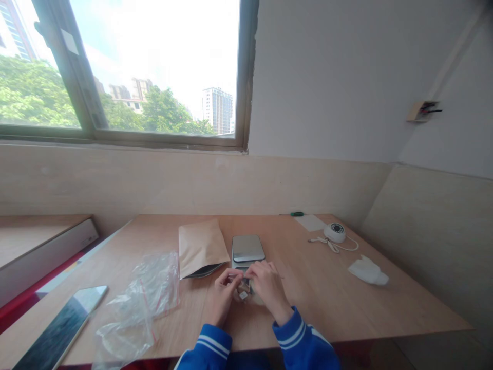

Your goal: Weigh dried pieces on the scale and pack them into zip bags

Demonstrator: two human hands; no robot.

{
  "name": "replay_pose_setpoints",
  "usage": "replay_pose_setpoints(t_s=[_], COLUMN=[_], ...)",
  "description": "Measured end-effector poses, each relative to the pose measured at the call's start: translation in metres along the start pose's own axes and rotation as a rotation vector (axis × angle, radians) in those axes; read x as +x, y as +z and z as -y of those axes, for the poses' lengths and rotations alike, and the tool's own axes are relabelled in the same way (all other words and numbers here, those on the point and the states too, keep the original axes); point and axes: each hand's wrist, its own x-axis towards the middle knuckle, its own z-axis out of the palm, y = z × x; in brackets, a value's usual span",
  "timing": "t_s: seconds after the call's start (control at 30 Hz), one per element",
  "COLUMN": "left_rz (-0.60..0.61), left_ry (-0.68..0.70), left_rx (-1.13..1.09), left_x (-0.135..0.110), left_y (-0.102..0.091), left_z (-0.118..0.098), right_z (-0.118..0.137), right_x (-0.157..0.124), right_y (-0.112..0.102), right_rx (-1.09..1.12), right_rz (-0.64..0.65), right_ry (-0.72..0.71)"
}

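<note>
Both hands meet at the front middle of the table. My left hand (225,293) and my right hand (266,285) pinch the top edge of a small clear zip bag (252,297). Brownish pieces and a small white square with a dark mark show in it; I cannot make out their kind. Just beyond the fingers lies a digital scale (248,248) with a silver plate, its front partly hidden by the hands. A brown kraft pouch (202,249) lies left of the scale, its dark-lined mouth gaping toward me.
Several clear zip bags (156,282) lie at the left, beside a large phone (63,326). On the right are a white dome camera (335,232) with its cable, a crumpled white wrapper (367,270), a white sheet (310,222) and a green-handled tool (297,214).
</note>
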Motion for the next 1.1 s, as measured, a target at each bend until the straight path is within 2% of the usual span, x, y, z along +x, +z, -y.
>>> replay_pose_setpoints(t_s=[0.13,0.3,0.5,0.77,0.97,1.1], left_rz=[0.040,-0.003,-0.003,-0.037,-0.004,-0.052], left_ry=[-0.004,0.012,-0.011,0.044,0.038,0.065], left_rx=[-0.023,-0.094,-0.184,-0.103,-0.118,-0.094], left_x=[0.000,0.000,0.000,-0.001,0.000,0.000], left_y=[0.002,0.004,0.004,0.002,0.001,-0.001], left_z=[-0.002,-0.005,0.001,0.002,0.007,0.011], right_z=[-0.004,-0.001,0.009,0.011,0.008,0.001], right_x=[-0.002,-0.002,0.004,0.009,0.003,-0.003], right_y=[0.008,0.005,0.001,0.008,0.021,0.021], right_rx=[-0.028,-0.002,0.013,-0.095,-0.211,-0.171], right_rz=[-0.050,-0.034,0.000,0.050,-0.023,-0.018], right_ry=[0.017,0.004,-0.032,-0.110,-0.119,-0.161])
